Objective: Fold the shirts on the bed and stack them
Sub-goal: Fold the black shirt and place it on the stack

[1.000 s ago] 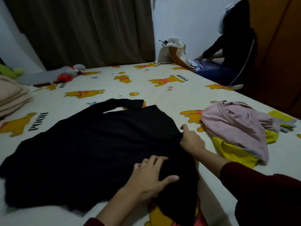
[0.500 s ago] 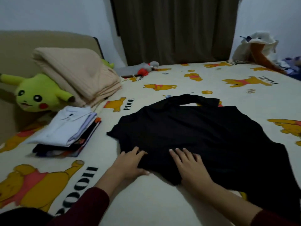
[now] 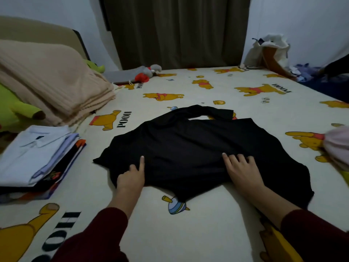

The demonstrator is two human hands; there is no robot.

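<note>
A black shirt (image 3: 188,148) lies spread out on the bed (image 3: 198,224), its collar end pointing away from me. My left hand (image 3: 131,178) sits on the shirt's near-left edge, index finger straight on the cloth and the other fingers curled into the fabric. My right hand (image 3: 241,171) rests flat on the shirt's near-right part with fingers spread. A stack of folded shirts (image 3: 35,159), a white one on top, stands at the left of the bed. At the right edge, a pink garment (image 3: 338,146) of an unfolded pile shows.
Folded beige blankets (image 3: 49,82) and a green plush toy (image 3: 17,108) lie at the far left. A grey and red plush (image 3: 139,74) rests by the dark curtain. A white bag (image 3: 272,52) stands at the far right corner. The bed's edge runs along the right.
The view swung left from the pink pile, then back a little. Both hands slid along the shirt's near edge; my left hand's fingers curled, leaving the index straight.
</note>
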